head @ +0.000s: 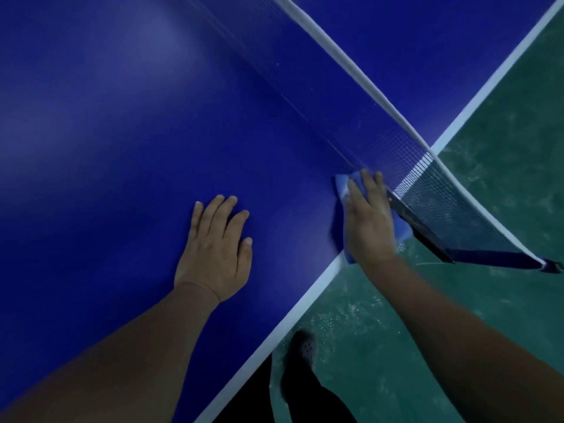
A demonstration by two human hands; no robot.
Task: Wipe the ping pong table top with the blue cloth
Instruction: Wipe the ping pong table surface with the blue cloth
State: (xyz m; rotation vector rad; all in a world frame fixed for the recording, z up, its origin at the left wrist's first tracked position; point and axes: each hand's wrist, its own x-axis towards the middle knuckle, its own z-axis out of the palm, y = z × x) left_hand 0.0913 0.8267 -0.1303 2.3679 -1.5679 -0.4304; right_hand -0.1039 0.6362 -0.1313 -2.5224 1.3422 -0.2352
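The dark blue ping pong table top (122,132) fills the left and middle of the head view, with a white line along its near side edge. My right hand (367,218) presses flat on the light blue cloth (341,184), fingers straight, at the table's edge right beside the net. Part of the cloth hangs past the edge under my wrist. My left hand (215,248) rests palm down on the bare table top, fingers straight, about a hand's width left of the cloth.
The net (406,154) with its white top band runs diagonally from the top middle down to a black clamp post (427,233) that juts past the table edge, just right of my right hand. Green floor (503,209) lies beyond; my shoe (303,346) stands below the edge.
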